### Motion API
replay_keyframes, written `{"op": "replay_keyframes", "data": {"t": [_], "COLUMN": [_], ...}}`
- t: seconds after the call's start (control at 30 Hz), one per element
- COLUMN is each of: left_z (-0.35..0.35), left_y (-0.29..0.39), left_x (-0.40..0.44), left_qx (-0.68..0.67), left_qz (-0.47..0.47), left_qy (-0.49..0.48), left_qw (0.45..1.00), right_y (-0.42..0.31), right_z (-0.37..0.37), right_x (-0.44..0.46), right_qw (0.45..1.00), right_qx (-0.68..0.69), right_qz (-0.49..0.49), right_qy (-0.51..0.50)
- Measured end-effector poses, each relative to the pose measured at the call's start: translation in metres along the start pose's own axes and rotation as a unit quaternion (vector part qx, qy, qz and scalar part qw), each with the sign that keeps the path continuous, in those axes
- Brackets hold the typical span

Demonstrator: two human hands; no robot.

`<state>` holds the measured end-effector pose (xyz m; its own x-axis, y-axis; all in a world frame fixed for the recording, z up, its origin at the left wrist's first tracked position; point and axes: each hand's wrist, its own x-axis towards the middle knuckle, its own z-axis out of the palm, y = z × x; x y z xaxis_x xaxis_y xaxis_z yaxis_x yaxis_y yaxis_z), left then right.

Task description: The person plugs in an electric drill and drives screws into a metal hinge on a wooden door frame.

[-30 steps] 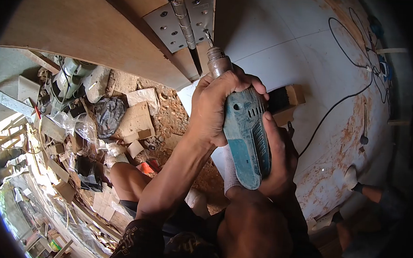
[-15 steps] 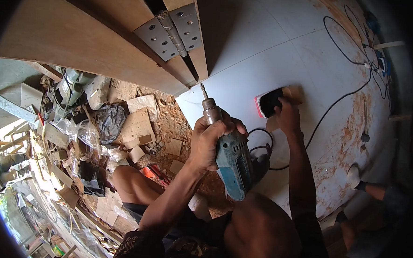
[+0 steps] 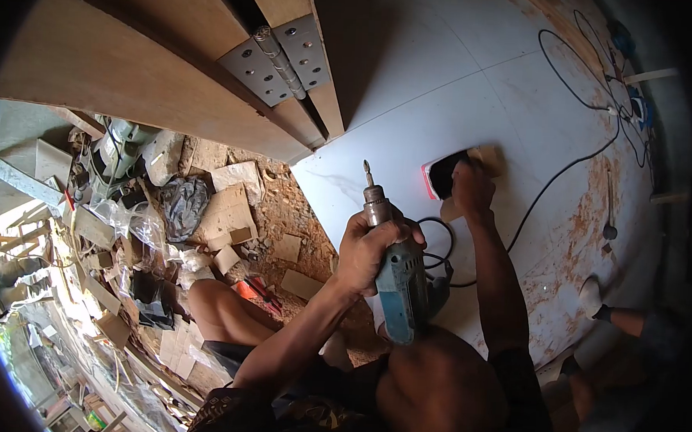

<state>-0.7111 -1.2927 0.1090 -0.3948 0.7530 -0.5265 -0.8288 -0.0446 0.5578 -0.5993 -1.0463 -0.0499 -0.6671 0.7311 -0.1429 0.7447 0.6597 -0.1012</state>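
left grip (image 3: 377, 253) holds drill (image 3: 401, 289), right grip (image 3: 473, 190) at box (image 3: 428, 181).

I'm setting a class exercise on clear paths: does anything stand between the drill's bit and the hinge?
Nothing visible does. From the bit of the drill in the left hand to the hinge, this view shows only pale floor and the wood beside the hinge.
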Motion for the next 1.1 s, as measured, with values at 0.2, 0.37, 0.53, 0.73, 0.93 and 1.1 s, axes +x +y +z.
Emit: {"op": "replay_keyframes", "data": {"t": [0.2, 0.37, 0.53, 0.73, 0.93, 1.1], "left_z": [0.002, -0.001, -0.005, -0.005, -0.003, -0.005], "left_y": [-0.007, -0.008, -0.014, -0.019, -0.017, -0.019], "left_x": [0.002, 0.002, 0.005, 0.0, -0.002, 0.0], "left_qx": [0.016, 0.013, 0.047, 0.098, 0.11, 0.118], "left_qz": [-0.001, -0.006, -0.012, 0.007, 0.008, 0.018], "left_qy": [-0.006, -0.003, -0.026, -0.09, -0.096, -0.103], "left_qw": [1.0, 1.0, 0.998, 0.991, 0.989, 0.987], "right_y": [-0.003, 0.013, -0.017, -0.076, -0.097, -0.1], "right_z": [0.003, -0.002, -0.085, -0.142, -0.153, -0.163], "right_x": [0.005, -0.001, -0.021, -0.014, -0.004, 0.003], "right_qw": [0.998, 0.998, 0.81, 0.716, 0.68, 0.681], "right_qx": [-0.042, 0.053, 0.584, 0.62, 0.628, 0.601], "right_qz": [0.034, -0.003, -0.006, -0.193, -0.226, -0.251], "right_qy": [-0.041, -0.017, -0.05, -0.256, -0.304, -0.335]}}
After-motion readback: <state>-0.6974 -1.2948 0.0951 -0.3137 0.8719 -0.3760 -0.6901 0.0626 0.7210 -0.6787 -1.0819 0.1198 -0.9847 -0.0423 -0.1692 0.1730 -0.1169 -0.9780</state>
